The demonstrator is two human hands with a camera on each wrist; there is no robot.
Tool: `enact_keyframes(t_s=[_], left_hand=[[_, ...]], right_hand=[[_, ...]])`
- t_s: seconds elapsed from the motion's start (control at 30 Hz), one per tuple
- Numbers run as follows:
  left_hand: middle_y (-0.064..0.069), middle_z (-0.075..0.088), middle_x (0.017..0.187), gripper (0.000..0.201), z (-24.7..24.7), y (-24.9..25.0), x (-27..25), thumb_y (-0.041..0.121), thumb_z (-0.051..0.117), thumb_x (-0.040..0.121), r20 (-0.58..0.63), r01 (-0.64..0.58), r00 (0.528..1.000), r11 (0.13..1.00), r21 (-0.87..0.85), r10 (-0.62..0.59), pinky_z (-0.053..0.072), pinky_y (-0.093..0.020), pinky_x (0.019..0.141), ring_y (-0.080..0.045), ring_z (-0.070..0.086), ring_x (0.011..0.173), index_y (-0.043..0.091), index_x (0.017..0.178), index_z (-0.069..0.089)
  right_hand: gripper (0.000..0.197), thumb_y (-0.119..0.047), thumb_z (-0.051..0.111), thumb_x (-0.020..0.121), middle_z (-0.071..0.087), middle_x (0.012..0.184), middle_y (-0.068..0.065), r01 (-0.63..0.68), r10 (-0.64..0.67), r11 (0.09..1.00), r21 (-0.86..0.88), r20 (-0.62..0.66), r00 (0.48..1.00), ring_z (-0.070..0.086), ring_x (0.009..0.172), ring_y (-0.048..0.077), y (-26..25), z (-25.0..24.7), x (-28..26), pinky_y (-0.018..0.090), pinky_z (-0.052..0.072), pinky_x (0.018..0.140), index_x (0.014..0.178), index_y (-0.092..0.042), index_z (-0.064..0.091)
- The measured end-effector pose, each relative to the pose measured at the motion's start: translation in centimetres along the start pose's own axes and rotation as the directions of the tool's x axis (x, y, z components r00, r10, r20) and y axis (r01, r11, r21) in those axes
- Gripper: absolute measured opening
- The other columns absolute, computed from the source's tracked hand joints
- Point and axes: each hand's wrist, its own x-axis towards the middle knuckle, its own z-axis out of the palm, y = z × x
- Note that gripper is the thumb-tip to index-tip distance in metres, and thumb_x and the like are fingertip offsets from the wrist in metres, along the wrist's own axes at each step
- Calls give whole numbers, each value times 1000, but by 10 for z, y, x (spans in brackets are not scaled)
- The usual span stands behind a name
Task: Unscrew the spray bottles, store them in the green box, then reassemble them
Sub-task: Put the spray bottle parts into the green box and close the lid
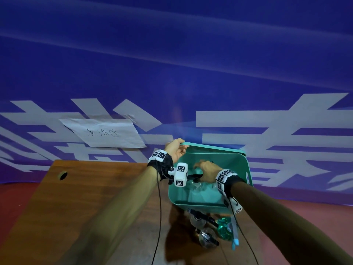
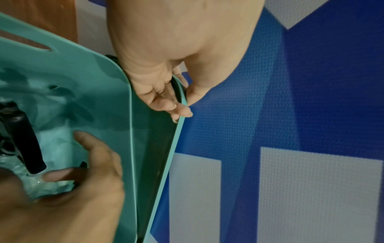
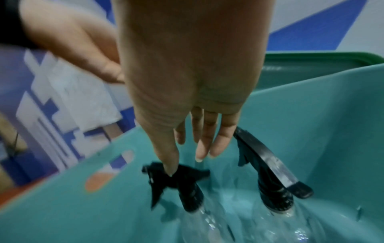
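Observation:
The green box (image 1: pixel 198 202) stands on the wooden table, and my left hand (image 1: pixel 176 150) pinches the edge of its raised lid (image 1: pixel 214 147) between thumb and fingers (image 2: pixel 176 110). My right hand (image 1: pixel 205 170) reaches down inside the box with straight fingers. Below it, two clear spray bottles with black trigger heads stand in the box, a left bottle (image 3: pixel 199 218) and a right bottle (image 3: pixel 288 228). The thumb of my right hand (image 3: pixel 185 166) touches the left trigger head (image 3: pixel 182 180); the fingers hold nothing. The right trigger head (image 3: pixel 270 172) stands free.
On the table (image 1: pixel 86 197) in front of the box lie two clear spray bottles (image 1: pixel 198 219) (image 1: pixel 207 239) and a green bottle (image 1: pixel 225 228). A paper sheet (image 1: pixel 107 132) hangs on the blue banner behind. The table has a cable hole (image 1: pixel 63 175) at its far left.

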Motion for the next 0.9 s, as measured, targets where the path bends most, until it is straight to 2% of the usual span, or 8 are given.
enact_keyframes(t_s=[0.07, 0.17, 0.3, 0.43, 0.53, 0.6, 0.73, 0.9], left_hand=[[-17, 68, 59, 5, 0, -1, -1, 0, 57, 93, 1, -23, 1000, 1000, -16, 23, 43, -21, 43, -15, 59, 43, 3, 89, 57], [-19, 67, 64, 5, 0, -4, -1, 0, 56, 91, -5, -65, 998, 998, -17, 65, 43, -22, 45, -14, 58, 43, 3, 88, 56], [-15, 67, 56, 5, 5, 0, -5, 0, 56, 90, -28, -94, 995, 995, -34, 93, 43, -21, 43, -13, 56, 39, 2, 94, 54], [-15, 66, 54, 15, 14, 14, -15, -1, 56, 89, -58, -123, 991, 990, -63, 119, 42, -22, 43, -13, 56, 39, 3, 103, 52], [-15, 66, 55, 10, 19, 24, -28, 0, 56, 89, -57, -140, 989, 987, -74, 136, 42, -22, 43, -14, 56, 40, 2, 99, 55], [-16, 66, 54, 2, 21, 33, -39, -1, 56, 89, -44, -164, 986, 983, -83, 161, 42, -24, 46, -16, 55, 42, 1, 90, 56], [-18, 66, 58, 7, 24, 55, -66, -1, 56, 90, 14, -206, 978, 971, -124, 209, 41, -23, 45, -15, 54, 39, 4, 85, 55], [-13, 63, 54, 6, 21, 83, -106, 3, 54, 88, 83, -240, 962, 953, -182, 258, 39, -19, 40, -13, 52, 38, 5, 82, 53]], right_hand=[[62, -37, 80, 80, 54, 137, 2, -14, 18, 996, 92, -47, 999, 58, 107, 17, 4, -12, -6, 30, 50, 93, 135, -22, 56], [46, -27, 79, 84, 61, 130, -2, -60, 105, 957, 284, -145, 984, 58, 81, 7, 14, -30, -21, 12, 48, 64, 126, -17, 62], [31, -20, 82, 82, 67, 114, -3, -119, 262, 862, 492, -231, 937, 64, 81, 9, 36, -42, -41, 21, 53, 72, 110, -17, 68], [21, -18, 79, 84, 67, 103, -7, -157, 337, 823, 546, -246, 909, 62, 80, 6, 50, -47, -58, 15, 46, 64, 102, -19, 67], [14, -19, 77, 85, 70, 96, -7, -159, 378, 794, 587, -272, 885, 69, 86, 14, 56, -46, -64, 32, 58, 75, 92, -23, 66], [8, -16, 73, 87, 72, 88, -3, -161, 423, 758, 632, -288, 859, 69, 78, 17, 56, -46, -66, 35, 59, 71, 88, -22, 67], [14, -5, 69, 87, 68, 73, 7, -109, 494, 647, 755, -306, 814, 61, 60, 18, 50, -56, -77, 29, 51, 55, 80, -15, 64], [13, -15, 62, 96, 67, 78, 17, -94, 654, 431, 898, -239, 718, 59, 51, 20, 59, -73, -92, 31, 50, 49, 88, -4, 61]])
